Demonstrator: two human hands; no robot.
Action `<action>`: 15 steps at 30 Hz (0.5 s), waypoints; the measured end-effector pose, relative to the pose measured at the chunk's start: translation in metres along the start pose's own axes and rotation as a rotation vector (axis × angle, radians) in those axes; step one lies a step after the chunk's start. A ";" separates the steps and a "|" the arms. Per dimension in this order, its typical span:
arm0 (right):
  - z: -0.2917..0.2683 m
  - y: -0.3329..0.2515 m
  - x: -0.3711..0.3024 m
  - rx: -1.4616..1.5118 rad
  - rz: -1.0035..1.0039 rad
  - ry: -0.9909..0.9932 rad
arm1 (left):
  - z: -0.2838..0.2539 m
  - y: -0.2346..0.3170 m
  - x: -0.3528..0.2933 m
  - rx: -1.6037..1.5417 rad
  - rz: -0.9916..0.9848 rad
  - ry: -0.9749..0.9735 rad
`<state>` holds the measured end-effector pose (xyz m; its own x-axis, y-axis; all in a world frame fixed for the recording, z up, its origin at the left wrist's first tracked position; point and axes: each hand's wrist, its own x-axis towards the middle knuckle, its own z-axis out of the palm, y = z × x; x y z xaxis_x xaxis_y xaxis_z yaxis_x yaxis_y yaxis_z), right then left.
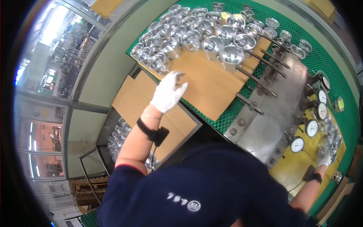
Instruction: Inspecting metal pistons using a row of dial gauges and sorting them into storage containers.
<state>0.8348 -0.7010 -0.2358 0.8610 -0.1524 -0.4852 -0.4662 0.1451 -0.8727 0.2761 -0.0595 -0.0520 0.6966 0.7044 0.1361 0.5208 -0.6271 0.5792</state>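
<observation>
My left hand (168, 90), in a white glove with greyish fingertips, is open over the edge of a cardboard sheet (211, 87). Its thumb stands apart from the fingers and nothing shows between them. Just beyond it crowd several shiny, cup-shaped metal pistons (231, 56), most with their hollow ends up. At the far right, my right hand (324, 159), also gloved, is at a cluster of similar metal parts (332, 138) on a yellow sheet. Blur and the parts hide its fingers, so I cannot tell whether it grips one.
Between my hands lies a metal plate (280, 102) with several projecting bars (257, 81) and round dial gauges (311, 128). Green perforated matting (317, 60) covers the bench. Lower left are flattened cardboard (140, 98) and more metal parts (120, 138), beside a glazed partition (72, 106).
</observation>
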 end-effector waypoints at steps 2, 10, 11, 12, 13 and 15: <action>-0.024 0.003 -0.012 -0.027 -0.041 -0.031 | -0.018 -0.047 0.027 0.333 0.114 0.177; -0.021 0.027 -0.149 0.110 -0.170 0.118 | -0.081 -0.169 0.134 0.493 -0.220 -0.085; -0.030 0.031 -0.162 0.125 -0.183 0.126 | -0.085 -0.172 0.141 0.474 -0.266 -0.189; -0.036 0.035 -0.174 0.103 -0.177 0.133 | -0.086 -0.176 0.147 0.472 -0.257 -0.191; -0.040 0.039 -0.187 0.081 -0.170 0.145 | -0.085 -0.178 0.151 0.508 -0.215 -0.200; -0.045 0.045 -0.210 0.061 -0.144 0.192 | -0.086 -0.180 0.163 0.472 -0.139 -0.272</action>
<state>0.6239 -0.7066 -0.1761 0.8603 -0.3583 -0.3626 -0.3233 0.1665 -0.9315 0.2531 0.1966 -0.0652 0.6748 0.7196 -0.1639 0.7380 -0.6589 0.1454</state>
